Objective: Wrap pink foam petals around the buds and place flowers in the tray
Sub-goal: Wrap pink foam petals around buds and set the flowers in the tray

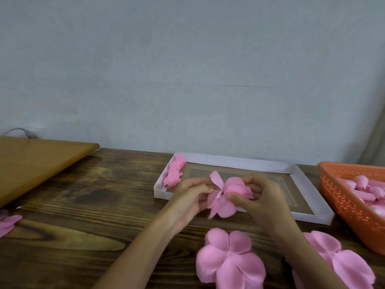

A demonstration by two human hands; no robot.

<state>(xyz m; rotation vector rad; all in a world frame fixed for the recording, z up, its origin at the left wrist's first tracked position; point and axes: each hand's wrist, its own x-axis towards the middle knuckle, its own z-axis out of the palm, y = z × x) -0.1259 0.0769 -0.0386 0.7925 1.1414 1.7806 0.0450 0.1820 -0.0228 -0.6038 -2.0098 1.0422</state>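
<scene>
Your left hand [187, 198] pinches loose petals [221, 207], your right hand [263, 202] grips the flower [237, 187]; slacken either pinch and the foam could spring open.

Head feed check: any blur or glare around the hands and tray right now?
Head view: the flower pinched by the left hand and right hand is motion-blurred; the table shows a pale sheen left of the tray; lighting even, shadows soft.
</scene>
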